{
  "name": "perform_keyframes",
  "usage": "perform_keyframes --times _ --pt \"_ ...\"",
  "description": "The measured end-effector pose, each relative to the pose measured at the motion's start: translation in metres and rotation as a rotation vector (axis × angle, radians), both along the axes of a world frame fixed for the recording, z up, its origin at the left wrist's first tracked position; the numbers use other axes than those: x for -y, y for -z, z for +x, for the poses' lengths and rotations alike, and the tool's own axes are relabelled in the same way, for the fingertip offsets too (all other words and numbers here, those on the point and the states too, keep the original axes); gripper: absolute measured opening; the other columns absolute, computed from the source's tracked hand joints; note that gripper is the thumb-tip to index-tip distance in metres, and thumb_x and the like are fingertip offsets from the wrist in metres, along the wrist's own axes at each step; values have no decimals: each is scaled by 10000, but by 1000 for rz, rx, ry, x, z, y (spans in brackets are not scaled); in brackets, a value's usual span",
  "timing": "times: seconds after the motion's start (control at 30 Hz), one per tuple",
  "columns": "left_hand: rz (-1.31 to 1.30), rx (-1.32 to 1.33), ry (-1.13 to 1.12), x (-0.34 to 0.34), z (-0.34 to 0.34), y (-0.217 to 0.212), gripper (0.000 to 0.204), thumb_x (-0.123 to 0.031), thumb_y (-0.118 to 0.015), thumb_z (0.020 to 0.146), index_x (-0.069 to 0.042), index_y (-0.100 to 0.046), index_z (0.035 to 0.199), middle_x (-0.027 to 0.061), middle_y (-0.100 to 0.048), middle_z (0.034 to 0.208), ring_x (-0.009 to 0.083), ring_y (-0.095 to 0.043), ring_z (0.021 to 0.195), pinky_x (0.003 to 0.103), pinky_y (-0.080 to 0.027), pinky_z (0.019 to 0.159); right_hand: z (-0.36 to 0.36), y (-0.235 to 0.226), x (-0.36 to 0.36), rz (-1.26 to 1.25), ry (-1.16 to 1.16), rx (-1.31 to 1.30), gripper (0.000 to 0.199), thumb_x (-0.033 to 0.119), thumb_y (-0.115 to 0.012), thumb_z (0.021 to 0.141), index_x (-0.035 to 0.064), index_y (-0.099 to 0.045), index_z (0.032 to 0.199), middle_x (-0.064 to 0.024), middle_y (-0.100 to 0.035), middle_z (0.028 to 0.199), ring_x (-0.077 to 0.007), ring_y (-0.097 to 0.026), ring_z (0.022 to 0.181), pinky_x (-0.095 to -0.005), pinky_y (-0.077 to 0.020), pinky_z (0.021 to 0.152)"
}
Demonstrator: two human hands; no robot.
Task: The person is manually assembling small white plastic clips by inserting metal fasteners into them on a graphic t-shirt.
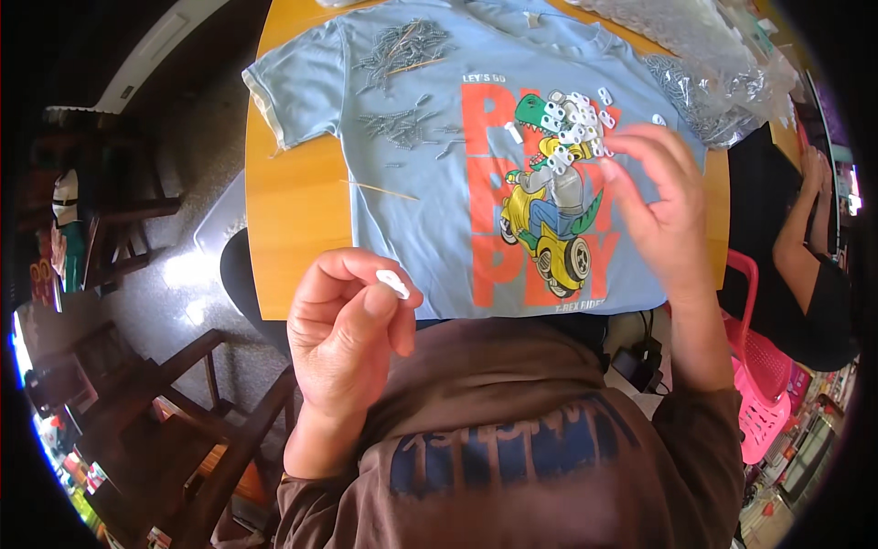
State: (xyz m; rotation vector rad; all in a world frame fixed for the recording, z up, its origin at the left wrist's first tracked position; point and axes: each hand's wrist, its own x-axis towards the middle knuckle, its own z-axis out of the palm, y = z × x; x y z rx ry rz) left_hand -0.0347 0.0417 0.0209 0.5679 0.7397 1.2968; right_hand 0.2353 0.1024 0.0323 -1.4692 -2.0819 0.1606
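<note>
My left hand (352, 320) is closed in front of the table's near edge, pinching a small white plastic piece (392, 283) between thumb and fingers. My right hand (660, 188) reaches over the right side of a light blue T-shirt (412, 229) spread on the table. Its thumb and forefinger are apart, their tips beside a heap of white plastic pieces (576, 119), many with two dark holes. One narrow white piece (514, 133) lies left of the heap. Further left are a larger pile (407, 50) and a smaller pile (393, 128) of thin grey metal parts, perhaps screws or springs.
A thin wooden stick (380, 190) lies on the shirt. A clear plastic bag of grey metal parts (700, 96) sits at the table's far right. Dark wooden chairs (201, 439) stand at left, a pink plastic chair (754, 384) at right, near another person's arm (797, 242).
</note>
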Motion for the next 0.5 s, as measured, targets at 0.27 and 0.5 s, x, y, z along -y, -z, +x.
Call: perform_keyframes --times 0.27,0.5 --pt "-6 -523 -74 -5 -14 21 187 34 -530 851 21 -552 1037 64 -605 827 62 -515 608 176 -420 566 -70 8 -27 -41 -273 47 158 83 -678 736 31 -597 862 -95 -574 837 -278 -546 786 -358 -433 695" --pt "143 -673 -68 -1 -8 32 170 84 -581 796 24 -593 955 39 -578 782 60 -523 592 184 -414 538 -80 14 -44 -105 -276 167 133 74 -664 715 33 -555 781 -67 -558 748 -262 -530 759 -371 -421 702"
